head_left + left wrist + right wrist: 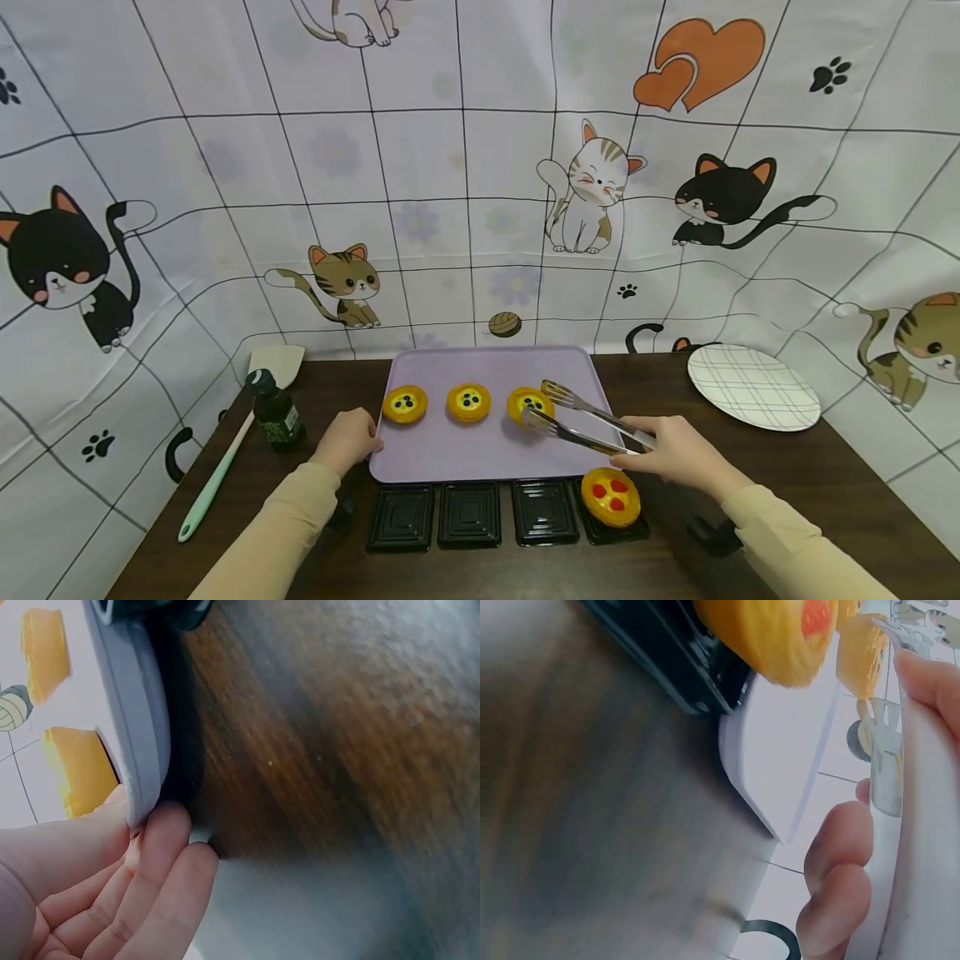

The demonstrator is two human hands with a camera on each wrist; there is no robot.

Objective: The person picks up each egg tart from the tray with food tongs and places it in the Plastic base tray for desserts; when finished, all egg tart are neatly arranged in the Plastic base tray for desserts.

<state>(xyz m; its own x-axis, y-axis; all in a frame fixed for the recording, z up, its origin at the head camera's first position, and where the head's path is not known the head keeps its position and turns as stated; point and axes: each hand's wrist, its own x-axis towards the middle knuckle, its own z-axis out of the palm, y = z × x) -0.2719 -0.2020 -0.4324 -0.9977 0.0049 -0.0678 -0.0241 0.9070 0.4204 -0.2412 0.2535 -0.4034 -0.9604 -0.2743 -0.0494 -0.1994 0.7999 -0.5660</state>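
My left hand (350,440) pinches the left edge of a lilac tray (480,462), thumb above and fingers below in the left wrist view. Three egg tarts with dark dots lie on the tray: a left one (405,404), a middle one (468,402) and a right one (527,403). My right hand (678,452) holds metal tongs (592,417), whose spread tips stand around the right tart; whether they touch it I cannot tell. A tart with red spots (611,497) sits on the rightmost black square dish (637,531), below the tray's front right corner.
Three more black dishes (469,515) line the tray's front edge. At the left stand a dark green bottle (277,412) and a spatula with a mint handle (213,483). A white oval plate (753,387) lies at the back right, before a cat-print cloth (420,167).
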